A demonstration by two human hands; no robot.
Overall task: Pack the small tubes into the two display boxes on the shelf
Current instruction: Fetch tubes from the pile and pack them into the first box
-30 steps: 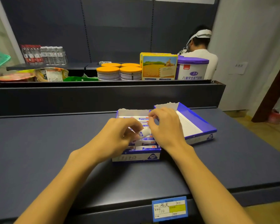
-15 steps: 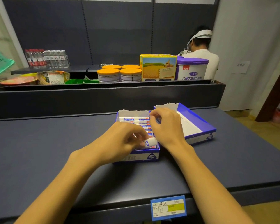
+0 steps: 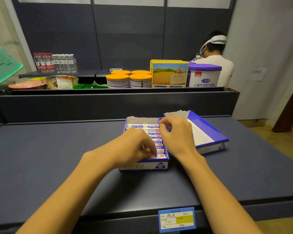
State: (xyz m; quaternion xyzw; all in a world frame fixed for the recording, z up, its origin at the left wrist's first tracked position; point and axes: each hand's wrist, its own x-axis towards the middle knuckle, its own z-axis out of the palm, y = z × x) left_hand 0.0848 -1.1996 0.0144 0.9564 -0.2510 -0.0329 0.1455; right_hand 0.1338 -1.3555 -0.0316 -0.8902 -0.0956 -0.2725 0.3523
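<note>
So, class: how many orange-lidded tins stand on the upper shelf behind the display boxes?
4. Two in front, left and right, and two behind them, left and right, showing only their lids. More could be hidden behind the yellow box.

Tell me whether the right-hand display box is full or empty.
Empty, as far as shows: the right box shows only bare white floor, while the left box holds a row of tubes. The right hand hides its near-left corner.

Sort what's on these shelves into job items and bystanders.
Job: left display box, its packed tubes, right display box, left hand, right hand.
Bystanders: orange-lidded cans, yellow carton, purple-lidded tin, water bottles, green basket.
</note>
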